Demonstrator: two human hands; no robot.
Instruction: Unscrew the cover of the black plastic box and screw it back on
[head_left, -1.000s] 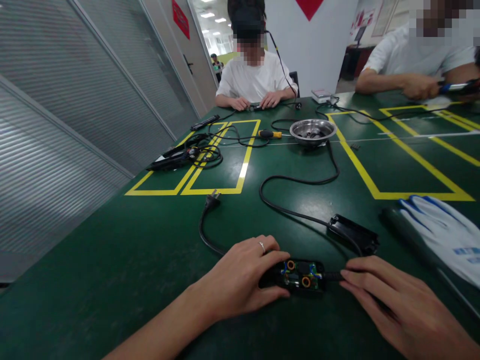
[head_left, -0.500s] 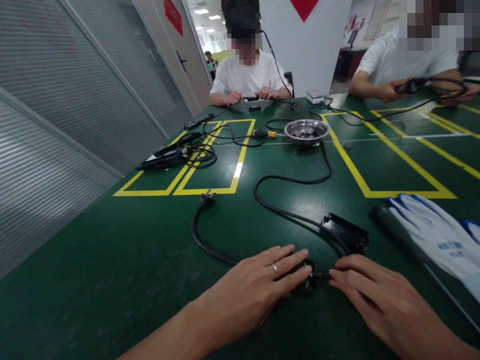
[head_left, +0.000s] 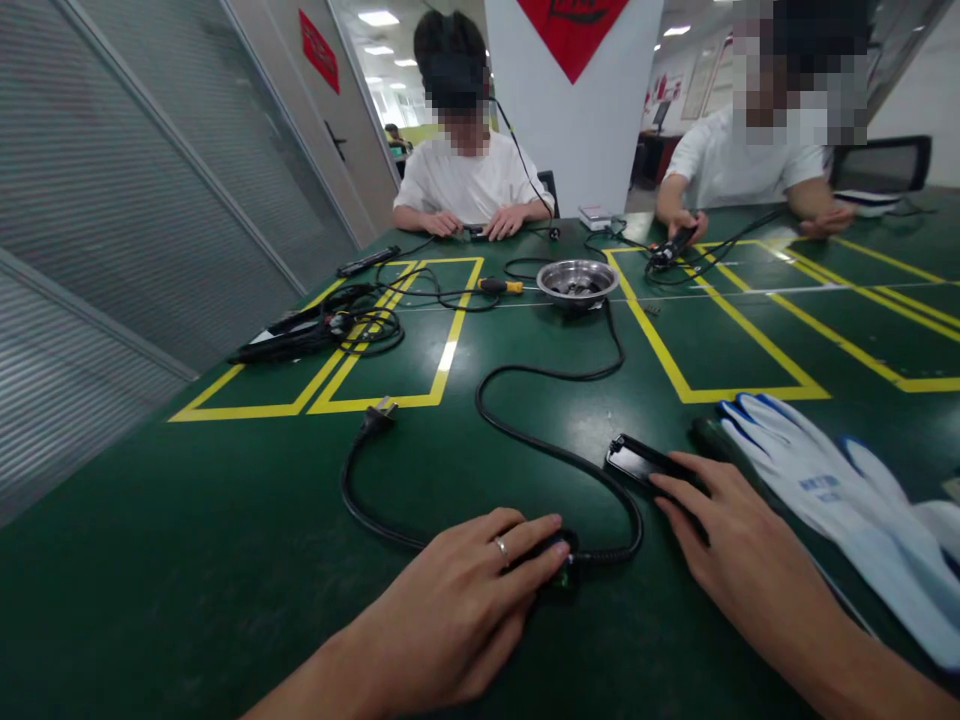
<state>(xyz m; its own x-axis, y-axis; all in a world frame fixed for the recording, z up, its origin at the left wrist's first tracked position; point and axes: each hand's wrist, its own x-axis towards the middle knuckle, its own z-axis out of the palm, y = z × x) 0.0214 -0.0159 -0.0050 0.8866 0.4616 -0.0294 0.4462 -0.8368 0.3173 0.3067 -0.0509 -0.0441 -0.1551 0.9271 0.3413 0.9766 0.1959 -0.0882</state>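
My left hand, with a ring on one finger, rests over a small black adapter housing and presses it to the table, its fingers closed around it. A trace of green circuit board shows under the fingertips; most of the housing is hidden. A black power cord enters its right end, and a short cord with a two-pin plug leads off to the left. To the right, my right hand has its fingers on the near end of a black plastic cover, which lies on the table.
White work gloves lie at the right. Farther back are a metal bowl with small parts, a yellow-handled screwdriver and a bundle of black cables. Two people sit across the green table, handling black devices. Yellow tape marks the tabletop.
My right hand has let go of the cord beside the housing and moved over to the black cover. My left hand stays on the housing. The view has tilted up and turned right.
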